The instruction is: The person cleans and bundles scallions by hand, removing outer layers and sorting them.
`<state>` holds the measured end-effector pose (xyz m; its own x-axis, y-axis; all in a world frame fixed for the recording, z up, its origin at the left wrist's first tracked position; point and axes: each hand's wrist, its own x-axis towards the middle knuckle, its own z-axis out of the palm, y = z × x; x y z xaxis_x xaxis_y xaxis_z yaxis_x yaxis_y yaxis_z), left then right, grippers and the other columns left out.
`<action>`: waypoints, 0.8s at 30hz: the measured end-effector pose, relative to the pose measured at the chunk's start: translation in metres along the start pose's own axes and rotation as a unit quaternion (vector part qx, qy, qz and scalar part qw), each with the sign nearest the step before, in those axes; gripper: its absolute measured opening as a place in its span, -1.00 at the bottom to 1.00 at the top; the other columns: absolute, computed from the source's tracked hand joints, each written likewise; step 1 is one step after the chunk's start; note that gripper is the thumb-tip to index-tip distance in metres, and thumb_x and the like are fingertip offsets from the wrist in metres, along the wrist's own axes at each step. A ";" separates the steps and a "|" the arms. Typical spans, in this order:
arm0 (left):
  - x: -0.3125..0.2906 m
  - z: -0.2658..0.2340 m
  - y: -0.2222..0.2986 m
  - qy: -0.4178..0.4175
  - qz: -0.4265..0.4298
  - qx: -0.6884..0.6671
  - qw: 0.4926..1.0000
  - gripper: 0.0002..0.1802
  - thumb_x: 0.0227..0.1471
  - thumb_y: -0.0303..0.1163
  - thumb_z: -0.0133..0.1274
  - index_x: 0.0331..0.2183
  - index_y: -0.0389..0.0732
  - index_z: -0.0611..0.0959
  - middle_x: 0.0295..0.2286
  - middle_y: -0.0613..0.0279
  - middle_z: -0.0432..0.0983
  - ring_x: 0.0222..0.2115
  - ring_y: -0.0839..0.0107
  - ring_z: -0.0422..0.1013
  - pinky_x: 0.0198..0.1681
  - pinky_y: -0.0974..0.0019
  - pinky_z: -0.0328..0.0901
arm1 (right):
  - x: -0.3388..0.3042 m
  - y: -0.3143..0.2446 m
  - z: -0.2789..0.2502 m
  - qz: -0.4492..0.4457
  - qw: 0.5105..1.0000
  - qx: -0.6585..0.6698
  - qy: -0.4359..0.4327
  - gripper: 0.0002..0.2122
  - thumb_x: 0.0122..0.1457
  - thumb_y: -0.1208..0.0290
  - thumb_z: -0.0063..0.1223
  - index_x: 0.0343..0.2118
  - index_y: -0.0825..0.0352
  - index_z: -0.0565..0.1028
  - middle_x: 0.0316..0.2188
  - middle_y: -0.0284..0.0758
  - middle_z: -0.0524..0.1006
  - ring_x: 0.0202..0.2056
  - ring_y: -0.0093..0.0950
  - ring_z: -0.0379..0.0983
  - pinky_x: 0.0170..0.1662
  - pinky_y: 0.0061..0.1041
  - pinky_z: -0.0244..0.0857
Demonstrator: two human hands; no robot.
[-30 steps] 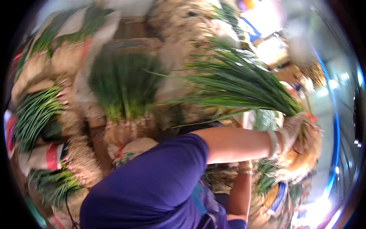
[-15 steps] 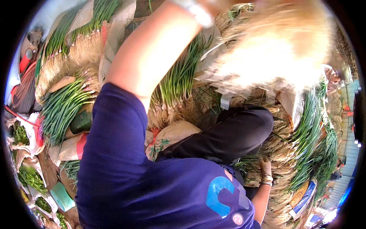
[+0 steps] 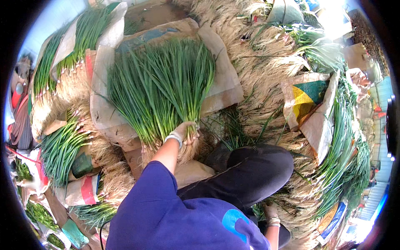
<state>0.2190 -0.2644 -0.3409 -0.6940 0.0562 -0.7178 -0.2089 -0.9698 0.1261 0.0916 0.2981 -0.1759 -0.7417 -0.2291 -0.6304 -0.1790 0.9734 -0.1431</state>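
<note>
My left hand (image 3: 183, 132), in a pale glove with a white cuff, is closed round the white stems of a bunch of spring onions (image 3: 191, 83). Its long green leaves fan out away from me, and its pale roots hang below my fingers. More spring onions (image 3: 137, 96) lie directly against it on the left, on an open woven sack (image 3: 225, 100). Low at the right, beside my dark trouser leg, my right hand (image 3: 271, 211) is gloved too, with its fingers curled. Green leaves and dry, straw-like roots surround it; what it grips is hidden.
A long heap of straw-coloured roots (image 3: 258, 83) runs down the right, with green leaves (image 3: 333, 154) along its outer side. Sack pieces (image 3: 306, 100) lie on it. More bundled spring onions (image 3: 62, 150) are stacked at the left. My bent knee (image 3: 266, 171) juts into the middle.
My left arm has swung down from high across the view to the spring onions, and its hand now grips a bunch. The blurred, straw-like mass at upper right no longer blocks the view.
</note>
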 end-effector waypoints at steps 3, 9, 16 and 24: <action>0.000 -0.011 0.013 0.017 -0.015 0.022 0.999 -0.72 -0.11 -0.20 0.08 -0.35 -0.15 0.53 -0.57 0.07 0.48 -0.67 0.29 0.42 -0.80 0.35 0.28 | 0.017 0.027 0.022 -0.011 0.993 0.109 0.030 -0.71 0.04 0.42 0.06 -0.17 0.45 0.49 -0.29 -0.17 0.56 -0.27 -0.40 0.46 -0.17 -0.40 0.30; 0.002 -0.017 0.016 0.061 -0.047 0.067 0.995 -0.64 -0.05 -0.05 -0.02 -0.21 0.00 0.47 -0.51 -0.01 0.53 -0.74 0.37 0.35 -0.85 0.40 0.18 | 0.017 -0.054 -0.005 0.005 0.998 0.063 -0.020 -0.61 0.03 0.12 -0.03 -0.18 0.31 0.50 -0.24 -0.04 0.51 -0.17 -0.06 0.42 -0.11 -0.24 0.27; -0.047 0.069 -0.010 0.261 0.127 0.270 0.918 -0.51 -0.02 -0.03 0.04 -0.11 -0.11 0.46 -0.25 0.12 0.42 -0.41 0.29 0.38 -0.46 0.17 0.36 | 0.018 -0.057 -0.004 0.004 0.997 -0.028 -0.069 -0.60 0.08 0.10 -0.05 -0.12 0.29 0.48 -0.20 -0.06 0.51 -0.12 -0.15 0.43 -0.06 -0.25 0.25; -0.039 0.137 -0.011 0.102 0.517 0.776 0.348 -0.52 -0.11 -0.47 0.03 -0.06 -0.30 0.42 -0.06 0.00 0.31 -0.03 0.12 0.22 0.10 0.16 0.05 | 0.005 -0.068 -0.003 0.013 0.997 -0.031 -0.071 -0.69 0.06 0.18 -0.13 -0.25 0.27 0.52 -0.38 -0.07 0.54 -0.29 -0.11 0.49 -0.22 -0.18 0.33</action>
<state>0.1542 -0.2237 -0.2207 -0.9205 -0.3030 0.2467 -0.1500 0.8570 0.4930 0.0982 0.2305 -0.1669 -0.6479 -0.1961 -0.7360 -0.2031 0.9758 -0.0812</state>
